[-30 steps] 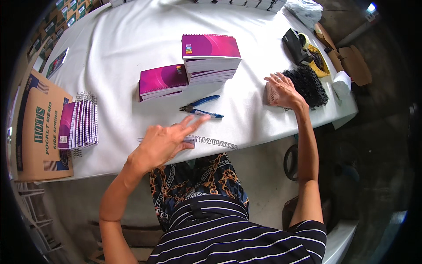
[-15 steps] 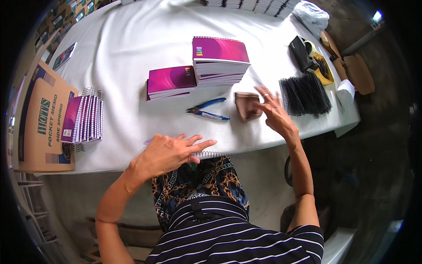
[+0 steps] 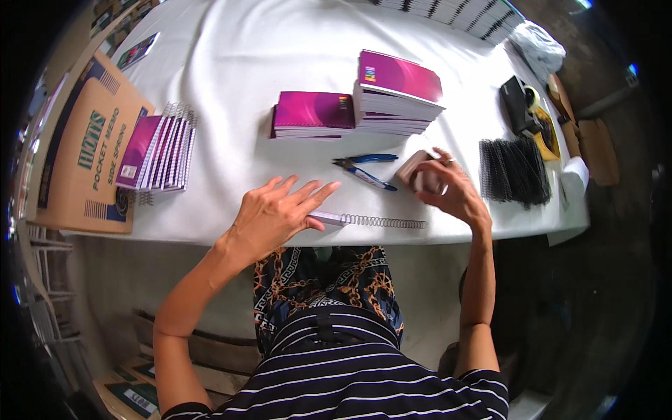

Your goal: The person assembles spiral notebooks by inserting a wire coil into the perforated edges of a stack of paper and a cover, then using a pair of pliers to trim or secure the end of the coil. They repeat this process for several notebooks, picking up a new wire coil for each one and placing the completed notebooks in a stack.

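My left hand (image 3: 274, 213) is spread, palm down, over a small notepad (image 3: 327, 218) at the table's near edge. The hand hides most of the pad. A long wire coil (image 3: 385, 222) sticks out to the right from the pad's edge. My right hand (image 3: 456, 190) curls its fingers and thumb around a small brown block (image 3: 413, 166). Blur hides the block's exact kind. Between the hands and slightly farther off lie blue-handled cutting pliers (image 3: 367, 170) with the jaws pointing left.
Purple-covered notepads stand in a low stack (image 3: 313, 110) and a taller stack (image 3: 400, 77). Black coils (image 3: 514, 171) lie at right, near a black tape dispenser (image 3: 516, 105). Coil-bound notebooks (image 3: 157, 154) lean beside a cardboard box (image 3: 91, 140) at left.
The whole view has shifted, carrying the table's things rightward. My right hand's fingers have curled more around the brown block. More of the pad and coil shows beside my left hand.
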`<state>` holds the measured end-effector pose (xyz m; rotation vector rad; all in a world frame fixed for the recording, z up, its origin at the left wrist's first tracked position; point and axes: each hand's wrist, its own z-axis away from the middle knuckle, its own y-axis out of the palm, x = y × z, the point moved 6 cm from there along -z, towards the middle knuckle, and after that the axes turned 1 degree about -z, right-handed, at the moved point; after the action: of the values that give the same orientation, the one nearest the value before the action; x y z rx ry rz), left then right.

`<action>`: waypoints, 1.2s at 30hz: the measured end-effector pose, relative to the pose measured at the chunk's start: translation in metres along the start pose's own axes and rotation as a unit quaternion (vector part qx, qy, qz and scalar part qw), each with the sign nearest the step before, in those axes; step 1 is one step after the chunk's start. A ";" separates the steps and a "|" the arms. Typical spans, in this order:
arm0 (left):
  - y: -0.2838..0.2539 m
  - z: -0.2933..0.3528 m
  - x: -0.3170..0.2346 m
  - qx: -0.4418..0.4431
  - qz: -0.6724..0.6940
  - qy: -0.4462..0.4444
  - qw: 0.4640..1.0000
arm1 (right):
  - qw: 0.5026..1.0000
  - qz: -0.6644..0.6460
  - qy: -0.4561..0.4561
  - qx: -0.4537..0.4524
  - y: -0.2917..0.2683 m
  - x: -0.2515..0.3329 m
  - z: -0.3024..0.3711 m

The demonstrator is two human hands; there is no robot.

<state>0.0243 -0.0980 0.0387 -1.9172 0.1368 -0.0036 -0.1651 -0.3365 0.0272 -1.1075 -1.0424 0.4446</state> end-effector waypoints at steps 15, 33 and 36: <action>-0.004 -0.005 0.014 -0.030 0.031 -0.071 0.997 | 0.872 -0.338 -0.218 0.279 0.034 0.099 -0.042; 0.002 -0.008 0.029 -0.011 0.049 -0.138 0.989 | 0.931 -0.160 -0.187 0.271 0.052 0.108 -0.071; 0.000 -0.005 0.037 -0.052 0.107 -0.155 0.981 | 0.830 -0.417 -0.253 0.269 0.043 0.112 -0.069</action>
<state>0.0607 -0.1062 0.0380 -1.9720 0.1345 0.4519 -0.0439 -0.2703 0.0359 0.0489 -1.6162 0.2813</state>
